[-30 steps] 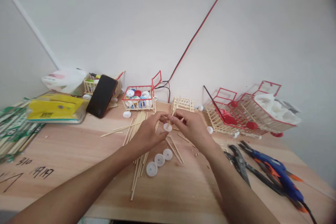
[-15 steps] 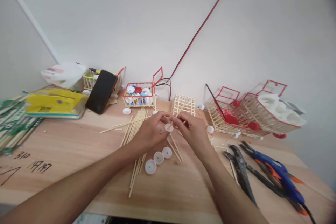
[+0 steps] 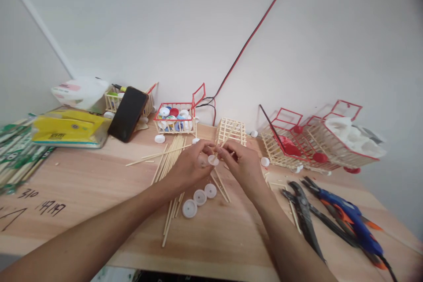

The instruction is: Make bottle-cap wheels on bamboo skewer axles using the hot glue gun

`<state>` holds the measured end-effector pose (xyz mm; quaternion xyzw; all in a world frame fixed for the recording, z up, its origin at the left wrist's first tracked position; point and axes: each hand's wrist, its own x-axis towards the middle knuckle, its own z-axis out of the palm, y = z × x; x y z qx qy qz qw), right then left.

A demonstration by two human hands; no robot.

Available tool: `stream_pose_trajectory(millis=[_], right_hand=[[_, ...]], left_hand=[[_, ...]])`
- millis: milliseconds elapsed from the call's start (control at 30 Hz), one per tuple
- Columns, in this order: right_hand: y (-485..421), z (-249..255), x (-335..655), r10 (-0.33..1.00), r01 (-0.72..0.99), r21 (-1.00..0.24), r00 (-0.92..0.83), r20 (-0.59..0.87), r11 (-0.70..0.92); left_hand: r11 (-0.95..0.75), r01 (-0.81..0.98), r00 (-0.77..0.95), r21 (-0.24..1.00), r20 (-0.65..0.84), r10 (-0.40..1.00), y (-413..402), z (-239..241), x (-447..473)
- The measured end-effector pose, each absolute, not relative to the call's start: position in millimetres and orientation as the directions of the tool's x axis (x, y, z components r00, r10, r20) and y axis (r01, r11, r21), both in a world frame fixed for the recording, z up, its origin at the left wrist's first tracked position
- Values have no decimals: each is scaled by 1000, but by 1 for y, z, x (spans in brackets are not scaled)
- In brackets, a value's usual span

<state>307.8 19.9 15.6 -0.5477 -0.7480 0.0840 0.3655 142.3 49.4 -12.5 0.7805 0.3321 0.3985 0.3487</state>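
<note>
Your left hand (image 3: 189,168) pinches a cap (image 3: 213,160), right hand (image 3: 242,163) a stick (image 3: 227,137) leaning toward one o'clock; sideways force may snap it.

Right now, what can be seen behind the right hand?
Behind the right hand, the upper part of a plain stick frame shows. The hand covers its lower edge, so what lies there cannot be seen.
</note>
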Motion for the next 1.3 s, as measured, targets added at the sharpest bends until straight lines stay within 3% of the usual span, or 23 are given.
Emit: stream_pose_trajectory(millis=[867, 1300], right_hand=[[20, 15, 309, 868, 744, -536, -117, 482, 398], [18, 18, 308, 863, 729, -555, -98, 496, 402]], left_hand=[[-512, 165, 460, 843, 393, 796, 49, -12, 142], [-467, 261, 458, 845, 318, 830, 48, -8, 141]])
